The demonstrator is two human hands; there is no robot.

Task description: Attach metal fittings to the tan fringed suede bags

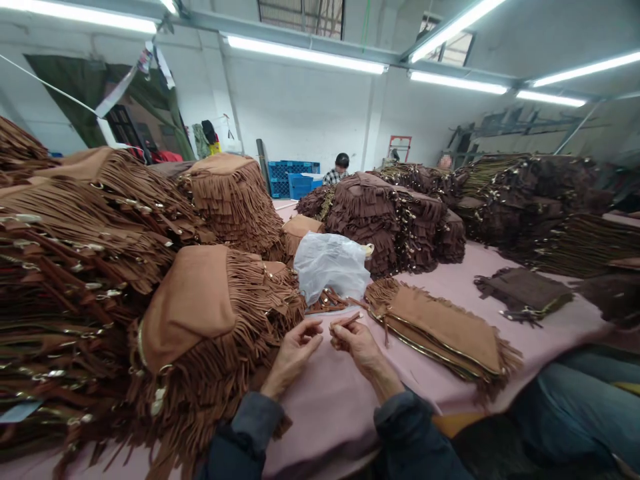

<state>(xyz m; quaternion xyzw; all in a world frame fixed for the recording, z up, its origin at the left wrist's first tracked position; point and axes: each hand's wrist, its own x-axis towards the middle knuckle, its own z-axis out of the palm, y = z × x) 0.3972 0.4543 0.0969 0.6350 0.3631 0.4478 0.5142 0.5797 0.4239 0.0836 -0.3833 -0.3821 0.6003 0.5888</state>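
Between the thumb and fingers of my right hand (361, 343) is a short brown leather strip (349, 321), pinched and pointing up to the right. My left hand (295, 350) is just beside it, fingers loosely curled and thumb apart, with nothing visible in it. Beyond both hands lies a small heap of brown leather strips (327, 301) with metal bits, partly under a clear plastic bag (330, 263). On the right is a stack of tan fringed bags (445, 327) with gold zips. A fringed tan bag (193, 303) tops the pile close to my left hand.
High piles of brown fringed bags (85, 247) fill the left side. Dark brown fringed stacks (365, 220) stand behind the plastic bag. A pink cloth (330, 407) covers the table. A person (336, 172) is at the back, near blue crates (300, 183). Someone's denim-clad leg (580, 407) is at right.
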